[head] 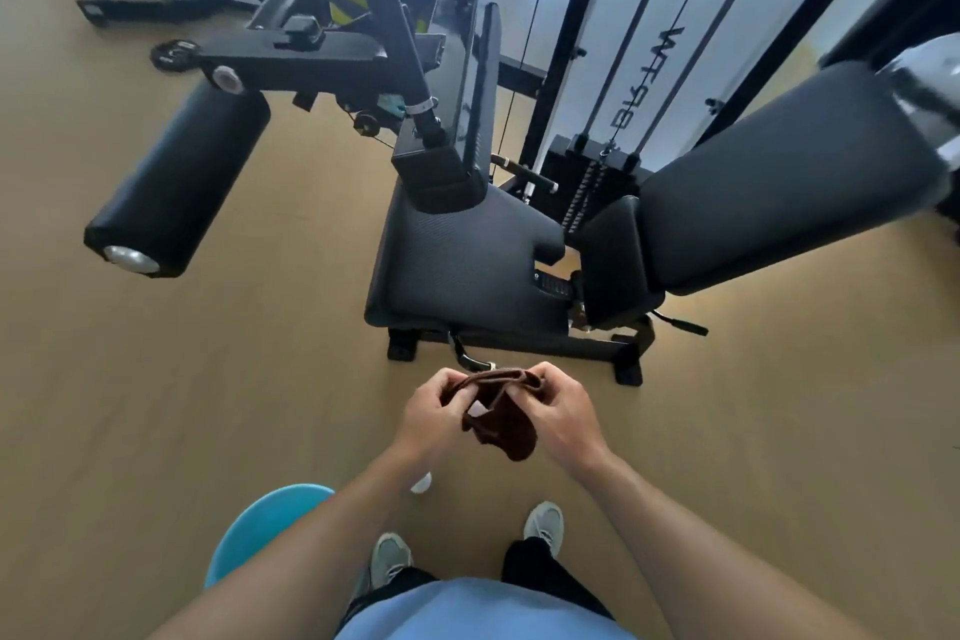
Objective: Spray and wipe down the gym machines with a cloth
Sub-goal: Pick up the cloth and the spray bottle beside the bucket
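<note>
Below us, our left hand (434, 413) and right hand (558, 411) both pinch a brown cloth (501, 424) (bunched, its tail hanging between them) above the wood floor (182, 405), just short of the black machine's seat (467, 260). Beside our left arm sits a blue disc (254, 525).

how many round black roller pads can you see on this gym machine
2. One roller pad sticks out on the left above the floor; the other extends right, beside the seat. More may be hidden behind the frame.
</note>
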